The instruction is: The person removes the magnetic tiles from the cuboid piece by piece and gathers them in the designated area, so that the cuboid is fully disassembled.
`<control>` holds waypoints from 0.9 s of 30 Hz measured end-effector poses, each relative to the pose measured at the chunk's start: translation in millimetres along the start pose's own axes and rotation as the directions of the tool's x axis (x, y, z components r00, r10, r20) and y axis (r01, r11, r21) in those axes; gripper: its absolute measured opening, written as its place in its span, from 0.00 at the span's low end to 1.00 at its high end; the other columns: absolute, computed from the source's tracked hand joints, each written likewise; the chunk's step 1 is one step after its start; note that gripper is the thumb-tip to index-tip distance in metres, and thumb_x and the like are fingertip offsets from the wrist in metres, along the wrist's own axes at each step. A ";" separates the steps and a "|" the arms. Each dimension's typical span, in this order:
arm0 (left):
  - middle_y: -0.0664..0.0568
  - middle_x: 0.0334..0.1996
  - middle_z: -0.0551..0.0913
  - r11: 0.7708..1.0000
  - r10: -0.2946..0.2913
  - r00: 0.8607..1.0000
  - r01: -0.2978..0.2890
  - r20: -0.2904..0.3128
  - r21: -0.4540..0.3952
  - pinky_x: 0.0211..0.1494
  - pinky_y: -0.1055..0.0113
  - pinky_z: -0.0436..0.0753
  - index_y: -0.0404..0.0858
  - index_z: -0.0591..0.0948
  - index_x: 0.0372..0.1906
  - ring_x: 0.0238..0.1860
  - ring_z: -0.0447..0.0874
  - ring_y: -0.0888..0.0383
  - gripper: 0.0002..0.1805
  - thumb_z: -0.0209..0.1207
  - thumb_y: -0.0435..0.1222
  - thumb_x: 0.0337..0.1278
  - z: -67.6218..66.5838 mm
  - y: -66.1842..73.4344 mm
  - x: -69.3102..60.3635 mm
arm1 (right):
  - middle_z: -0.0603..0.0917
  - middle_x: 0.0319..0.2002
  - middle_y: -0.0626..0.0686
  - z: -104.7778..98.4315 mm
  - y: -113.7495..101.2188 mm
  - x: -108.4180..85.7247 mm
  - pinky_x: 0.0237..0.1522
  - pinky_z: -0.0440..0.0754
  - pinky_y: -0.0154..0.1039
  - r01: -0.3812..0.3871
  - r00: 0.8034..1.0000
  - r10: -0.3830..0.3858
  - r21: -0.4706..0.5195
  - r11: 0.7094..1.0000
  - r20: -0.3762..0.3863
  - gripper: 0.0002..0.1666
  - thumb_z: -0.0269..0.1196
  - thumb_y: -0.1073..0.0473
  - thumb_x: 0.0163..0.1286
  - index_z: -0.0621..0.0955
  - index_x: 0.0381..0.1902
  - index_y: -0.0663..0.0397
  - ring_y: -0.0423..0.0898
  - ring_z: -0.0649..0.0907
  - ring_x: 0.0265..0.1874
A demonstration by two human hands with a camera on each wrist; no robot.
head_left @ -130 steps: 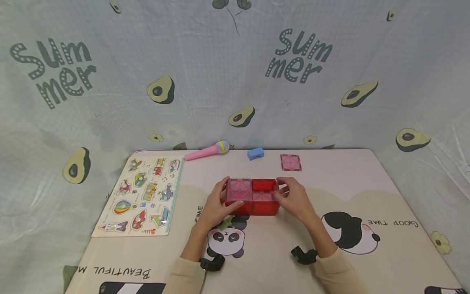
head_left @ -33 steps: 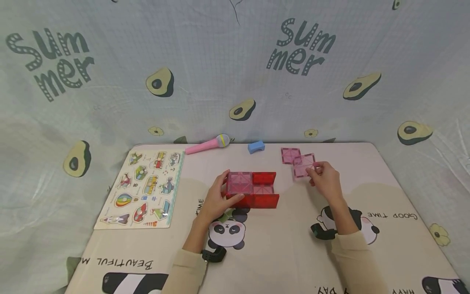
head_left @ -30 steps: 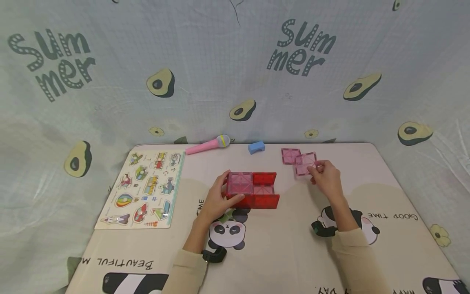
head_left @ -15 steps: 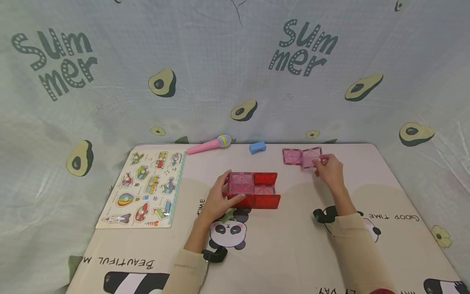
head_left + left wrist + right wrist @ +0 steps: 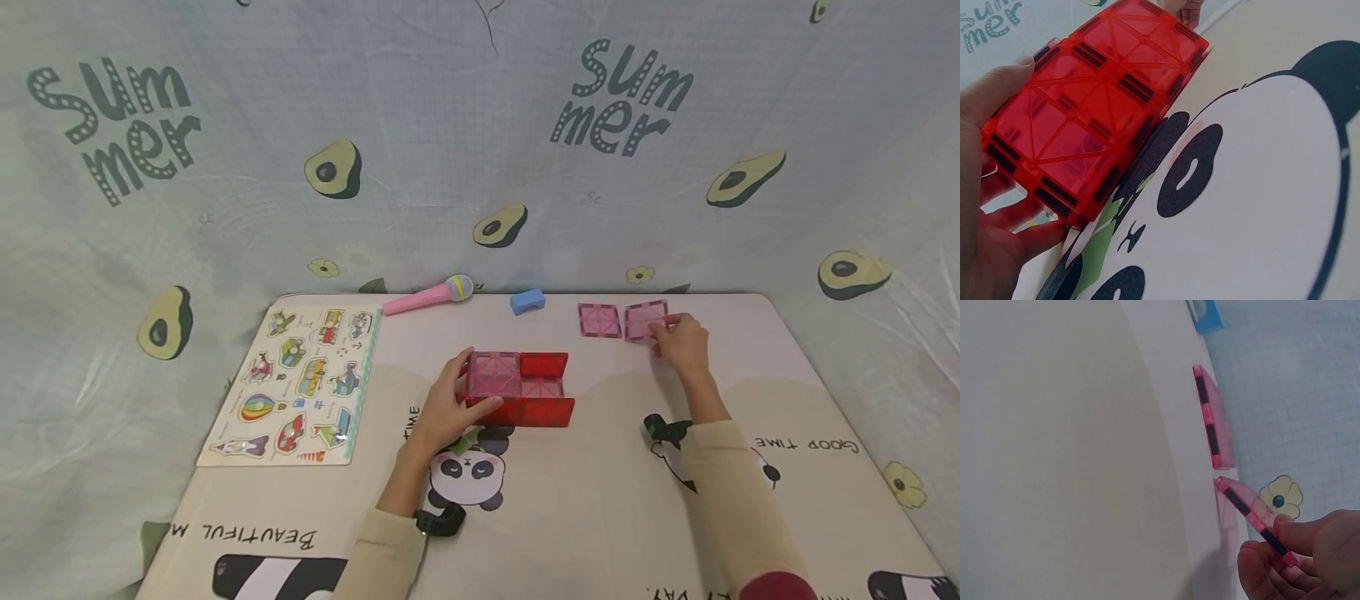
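Observation:
My left hand [image 5: 441, 417] grips the left end of a red and pink box of magnetic tiles [image 5: 546, 413], thumb on the front wall. A pink tile covers the box's left half; its right half is uncovered on top and at the right end. In the left wrist view the box's red front tiles [image 5: 1094, 106] show black magnets along their edges. My right hand [image 5: 686, 345] pinches a pink magnetic tile [image 5: 642, 320] by its right edge. The right wrist view shows this tile [image 5: 1241, 503] tilted, its near edge raised. Another pink tile [image 5: 599, 321] lies just left of it, apart.
A pink toy microphone [image 5: 426, 297] and a blue arched block [image 5: 527, 302] lie along the table's back edge. At the left is a picture puzzle board [image 5: 296, 387]. A printed cloth [image 5: 420, 167] hangs behind the table [image 5: 570, 517].
My right hand has left the box and carried the pinched pink tile to the back right, past the lying tile to its right side. The box's right end has opened. My left hand stays put.

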State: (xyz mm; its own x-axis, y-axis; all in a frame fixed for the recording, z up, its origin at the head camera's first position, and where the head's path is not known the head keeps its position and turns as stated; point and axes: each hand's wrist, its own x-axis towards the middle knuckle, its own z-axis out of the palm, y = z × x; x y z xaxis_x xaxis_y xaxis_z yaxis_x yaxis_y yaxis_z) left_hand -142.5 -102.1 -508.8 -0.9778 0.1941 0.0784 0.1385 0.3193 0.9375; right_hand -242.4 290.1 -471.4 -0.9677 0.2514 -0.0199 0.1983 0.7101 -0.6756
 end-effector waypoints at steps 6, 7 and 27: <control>0.48 0.70 0.69 1.000 -0.002 1.000 0.002 0.001 0.003 0.59 0.47 0.84 0.43 0.57 0.78 0.68 0.75 0.39 0.53 0.71 0.51 0.51 0.6 -0.2 -0.7 | 0.87 0.33 0.65 -0.6 3.4 5.9 0.28 0.75 0.30 -0.049 0.999 0.048 -0.018 0.999 -0.009 0.29 0.57 0.53 0.75 0.73 0.61 0.76 0.45 0.84 0.25; 0.48 0.70 0.69 1.000 0.000 1.000 0.000 0.000 0.003 0.60 0.47 0.84 0.43 0.57 0.78 0.68 0.74 0.40 0.53 0.71 0.51 0.51 0.6 -0.5 -0.6 | 0.87 0.35 0.66 -0.4 3.9 6.8 0.29 0.75 0.31 -0.053 0.999 0.052 -0.023 0.998 -0.016 0.29 0.57 0.53 0.75 0.74 0.61 0.76 0.48 0.85 0.28; 0.48 0.71 0.68 1.000 -0.004 1.000 0.004 -0.006 0.004 0.60 0.47 0.83 0.44 0.57 0.78 0.69 0.73 0.40 0.53 0.71 0.52 0.50 0.2 -0.6 0.4 | 0.79 0.53 0.76 10.9 13.0 10.9 0.62 0.75 0.60 -0.094 0.993 0.088 -0.073 0.993 -0.079 0.27 0.54 0.55 0.76 0.76 0.54 0.80 0.68 0.77 0.55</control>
State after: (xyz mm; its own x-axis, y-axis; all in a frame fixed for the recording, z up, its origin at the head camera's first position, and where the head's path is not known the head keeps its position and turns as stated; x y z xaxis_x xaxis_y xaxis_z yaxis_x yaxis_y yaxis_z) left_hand -142.9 -102.0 -509.4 -0.9793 0.1876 0.0761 0.1348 0.3237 0.9365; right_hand -252.1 294.9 -488.5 -0.9312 0.3640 -0.0212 0.2990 0.7292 -0.6155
